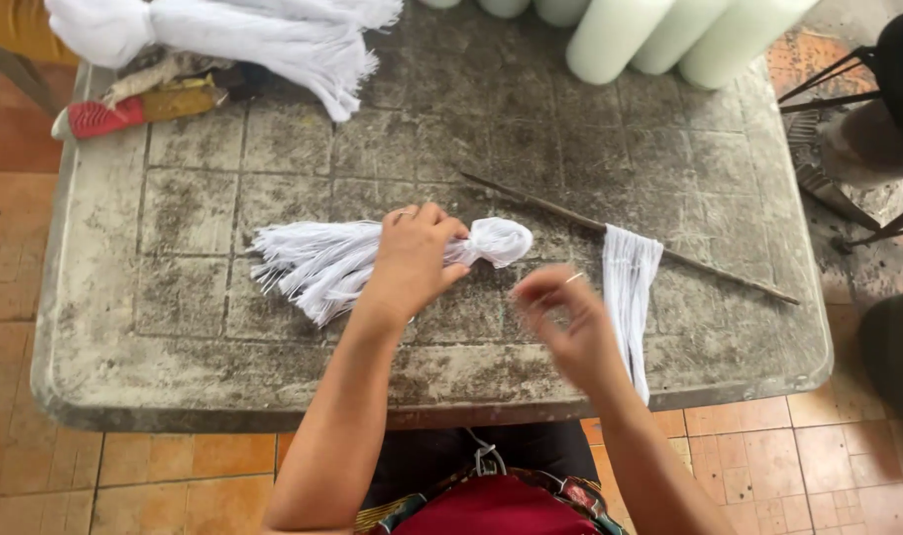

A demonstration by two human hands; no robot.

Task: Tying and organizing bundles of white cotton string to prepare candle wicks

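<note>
A white yarn tassel bundle (313,260) lies on the worn grey table (174,357), its rounded knotted head (501,241) pointing right. My left hand (417,256) is clamped over the bundle's neck, just left of the head. My right hand (560,315) hovers blurred in front of the head, fingers pinched together; whether a thread is between them cannot be made out. Just right of it, a hank of white strands (630,287) hangs over a thin dark stick (669,253) that lies slanted on the table.
A larger white tassel bundle (263,35) lies at the back left beside a red-handled tool (134,109). Pale green cylinders (659,35) stand at the back edge. Metal chair legs (848,79) and a dark bin (897,342) are on the right, on an orange tiled floor.
</note>
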